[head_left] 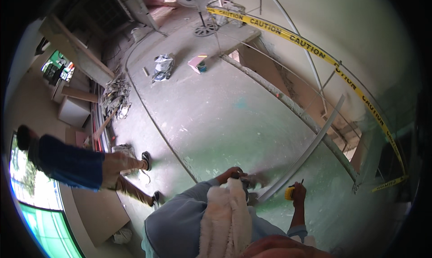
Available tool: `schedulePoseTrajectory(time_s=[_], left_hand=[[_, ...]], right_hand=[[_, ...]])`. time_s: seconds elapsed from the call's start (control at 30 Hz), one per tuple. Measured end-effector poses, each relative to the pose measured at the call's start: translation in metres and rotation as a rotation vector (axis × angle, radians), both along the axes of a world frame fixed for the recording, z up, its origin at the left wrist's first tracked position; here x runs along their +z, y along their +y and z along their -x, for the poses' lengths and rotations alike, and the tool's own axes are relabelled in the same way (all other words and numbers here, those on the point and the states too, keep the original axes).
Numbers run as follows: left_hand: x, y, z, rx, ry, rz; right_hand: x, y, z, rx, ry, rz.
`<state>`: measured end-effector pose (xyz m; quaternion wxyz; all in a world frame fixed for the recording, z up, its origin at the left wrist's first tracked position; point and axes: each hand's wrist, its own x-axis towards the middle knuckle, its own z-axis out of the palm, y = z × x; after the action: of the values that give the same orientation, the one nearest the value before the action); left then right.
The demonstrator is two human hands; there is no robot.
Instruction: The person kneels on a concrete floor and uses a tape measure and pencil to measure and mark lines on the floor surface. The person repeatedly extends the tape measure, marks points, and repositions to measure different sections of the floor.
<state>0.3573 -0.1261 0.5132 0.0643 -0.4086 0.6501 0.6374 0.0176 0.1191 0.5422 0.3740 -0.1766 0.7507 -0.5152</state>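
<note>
Holding yellow tape measure (289, 193) in grip of right hand (299, 195), right of long metal strip (294, 167); cannot tell grip of left hand (232, 173) — apparently preparing to measure, next probably needing alignment with strip.

Tape measure (289, 193) right of strip end (271, 190)

a fluffy cream cloth (225, 217) drapes over a blue-grey, long-sleeved shirt (175, 228).
</note>
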Motion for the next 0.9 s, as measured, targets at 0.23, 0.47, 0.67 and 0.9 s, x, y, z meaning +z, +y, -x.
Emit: schedulePoseTrajectory(time_s=[0.23,0.47,0.67,0.9], left_hand=[[0.1,0.092,-0.03,0.386,0.044,-0.541],[0.198,0.075,-0.059,0.588,0.521,-0.766],[0.197,0.016,-0.136,0.862,0.846,-0.797],[0.2,-0.09,-0.295,1.01,0.599,-0.317]], right_hand=[[0.081,-0.086,-0.067,0.351,0.28,0.073],[0.156,-0.156,-0.228,0.8,0.371,0.372],[0.169,-0.257,-0.324,1.028,0.583,0.421],[0.163,-0.408,-0.473,1.252,-0.082,0.021]])
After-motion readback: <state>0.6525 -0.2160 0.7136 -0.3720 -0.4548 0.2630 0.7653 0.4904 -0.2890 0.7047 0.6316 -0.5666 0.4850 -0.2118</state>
